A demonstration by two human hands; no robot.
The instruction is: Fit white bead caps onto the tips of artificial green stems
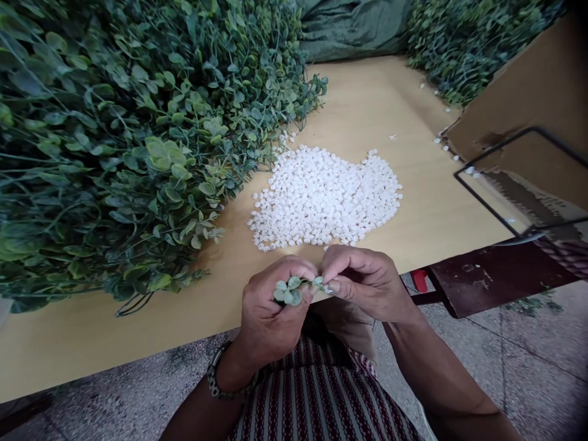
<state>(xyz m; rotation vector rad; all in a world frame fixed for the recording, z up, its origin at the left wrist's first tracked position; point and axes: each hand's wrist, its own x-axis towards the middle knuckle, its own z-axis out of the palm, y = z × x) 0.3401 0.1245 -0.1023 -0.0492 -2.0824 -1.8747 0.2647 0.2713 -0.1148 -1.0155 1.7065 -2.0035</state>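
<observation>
Close to my body, at the table's front edge, both hands meet over a small sprig of artificial green leaves (288,293). My left hand (274,312) is closed round the sprig, its leaves showing between thumb and fingers. My right hand (367,283) pinches a tiny white plastic piece (327,289) between thumb and forefinger, against the leafy tip of the sprig. How the piece sits on the stem is hidden by the fingers. Just beyond my hands lies a wide heap of similar small white plastic pieces (326,196).
A tall mass of artificial greenery (138,122) covers the table's left side. More foliage (473,43) stands at the back right, near a dark green cloth bundle (353,27). On the right are a cardboard box (533,104), a black wire frame (487,202) and a dark red bench (500,275).
</observation>
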